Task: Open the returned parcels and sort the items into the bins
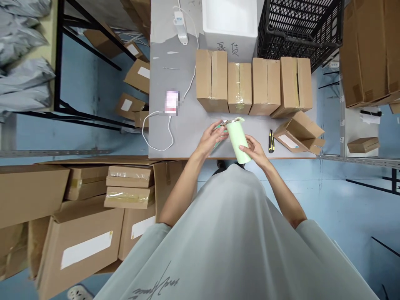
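Observation:
A pale green tumbler [238, 141] leans in front of me at the table's front edge, its top tipped away and to the left. My right hand [254, 152] is closed around its lower right side, thumb across the front. At the rim is something shiny and metallic [227, 122], too small to make out. My left hand [212, 139] is beside the top with fingers stretched and apart, touching or nearly touching the rim. Under those fingers a thin green strip [218, 144] shows, mostly hidden. To the right lies a yellow and black box cutter [271, 141].
Several cardboard boxes [239, 89] stand in a row behind the tumbler. An opened carton [296, 135] is at the right. Farther back are a white bin [229, 39] and black crate [300, 37]. A cabled phone [171, 102] lies left; large cartons [84, 233] stand lower left.

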The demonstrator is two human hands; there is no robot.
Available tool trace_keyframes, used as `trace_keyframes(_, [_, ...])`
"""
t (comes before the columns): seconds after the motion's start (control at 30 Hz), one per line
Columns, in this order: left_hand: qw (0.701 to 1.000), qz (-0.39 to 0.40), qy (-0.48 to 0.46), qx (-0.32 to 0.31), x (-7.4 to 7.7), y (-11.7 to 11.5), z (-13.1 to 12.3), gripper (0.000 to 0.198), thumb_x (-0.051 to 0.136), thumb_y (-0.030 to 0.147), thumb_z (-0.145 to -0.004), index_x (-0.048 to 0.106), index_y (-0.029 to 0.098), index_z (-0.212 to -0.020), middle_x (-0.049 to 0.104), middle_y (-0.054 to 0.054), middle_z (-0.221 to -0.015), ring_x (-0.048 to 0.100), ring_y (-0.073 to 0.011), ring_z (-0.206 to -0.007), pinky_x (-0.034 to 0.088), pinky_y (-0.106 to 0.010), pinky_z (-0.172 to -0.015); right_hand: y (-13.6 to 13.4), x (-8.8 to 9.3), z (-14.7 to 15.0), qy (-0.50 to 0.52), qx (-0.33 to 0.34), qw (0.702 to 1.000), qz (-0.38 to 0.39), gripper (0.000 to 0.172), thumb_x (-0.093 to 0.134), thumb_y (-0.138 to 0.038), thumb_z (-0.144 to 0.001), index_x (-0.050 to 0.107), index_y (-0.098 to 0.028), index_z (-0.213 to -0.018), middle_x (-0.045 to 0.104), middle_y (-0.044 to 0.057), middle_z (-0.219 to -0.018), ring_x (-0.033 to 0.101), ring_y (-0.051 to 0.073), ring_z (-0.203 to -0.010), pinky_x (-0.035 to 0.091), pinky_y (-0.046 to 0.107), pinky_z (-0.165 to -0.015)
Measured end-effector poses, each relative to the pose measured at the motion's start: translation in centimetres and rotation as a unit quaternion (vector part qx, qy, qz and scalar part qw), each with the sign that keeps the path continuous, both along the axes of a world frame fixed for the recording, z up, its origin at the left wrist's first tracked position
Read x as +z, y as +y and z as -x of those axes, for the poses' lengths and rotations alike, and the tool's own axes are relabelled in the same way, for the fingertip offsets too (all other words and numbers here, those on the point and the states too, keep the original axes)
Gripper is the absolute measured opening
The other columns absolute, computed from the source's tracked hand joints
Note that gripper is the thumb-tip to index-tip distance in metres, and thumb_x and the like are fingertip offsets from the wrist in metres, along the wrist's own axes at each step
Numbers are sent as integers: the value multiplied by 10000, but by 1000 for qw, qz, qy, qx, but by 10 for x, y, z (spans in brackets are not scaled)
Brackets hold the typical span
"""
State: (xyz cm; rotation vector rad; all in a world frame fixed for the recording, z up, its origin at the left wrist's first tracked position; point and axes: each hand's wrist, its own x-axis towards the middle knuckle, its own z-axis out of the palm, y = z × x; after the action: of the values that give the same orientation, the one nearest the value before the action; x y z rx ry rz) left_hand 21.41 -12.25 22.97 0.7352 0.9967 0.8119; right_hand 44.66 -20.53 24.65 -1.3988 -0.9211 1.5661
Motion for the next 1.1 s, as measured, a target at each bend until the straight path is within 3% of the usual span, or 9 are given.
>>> trace_keyframes(0.2, [998,-6,-37,-40,1,10,-6,870,1038,599,-788,761,228,-1524,812,-163,-1445,741,-363,-1391,582,-501,-1209,-9,-4,3,8,30,1000,-2,870,985,-791,-721,738,-303,-1398,781,93,-1444,681,355,-1445,560,504,-1270])
trace_keyframes(0.37, [1000,-16,-20,-16,0,3,-12,802,1054,654,-736,856,198,-1365,746,-178,-1583,690,-387,-1471,543,-515,-1259,-10,-7,13,-12,43,999,-5,946,942,-812,-760,714,-280,-1509,742,107,-1552,690,375,-1447,544,520,-1292])
trace_keyframes(0.57, [1000,-23,8,12,4,4,-18,793,1082,655,-684,898,159,-1274,798,-207,-1469,694,-392,-1459,511,-530,-1298,-12,-3,18,-112,37,991,-62,978,938,-713,-827,649,-242,-1634,732,103,-1584,621,381,-1563,446,504,-1377])
trace_keyframes(0.7, [997,-50,47,20,8,4,-21,800,1028,712,-738,889,159,-1300,798,-193,-1471,706,-407,-1431,534,-545,-1269,-12,-4,15,-150,24,986,-67,968,936,-686,-839,639,-258,-1655,737,99,-1582,635,388,-1559,447,512,-1377])
trace_keyframes(0.83, [986,-104,120,-45,13,4,-10,812,882,810,-862,849,197,-1392,792,-170,-1493,717,-380,-1402,560,-515,-1229,-8,-6,6,-168,31,982,-79,994,872,-769,-865,637,-222,-1661,710,114,-1625,633,392,-1564,451,514,-1378])
trace_keyframes(0.93, [960,-179,197,-82,12,6,0,710,776,799,-958,848,221,-1364,792,-163,-1445,734,-341,-1348,584,-481,-1182,-5,-7,-2,-163,39,982,-88,1049,841,-835,-859,654,-161,-1640,708,146,-1625,641,402,-1546,467,508,-1368])
trace_keyframes(1.1, [927,-269,257,-54,-3,9,1,444,782,647,-993,812,238,-1165,746,-134,-1353,701,-301,-1353,564,-483,-1210,-3,-8,-6,-136,63,986,-78,1033,819,-875,-864,683,-182,-1618,738,135,-1580,684,394,-1476,524,518,-1319])
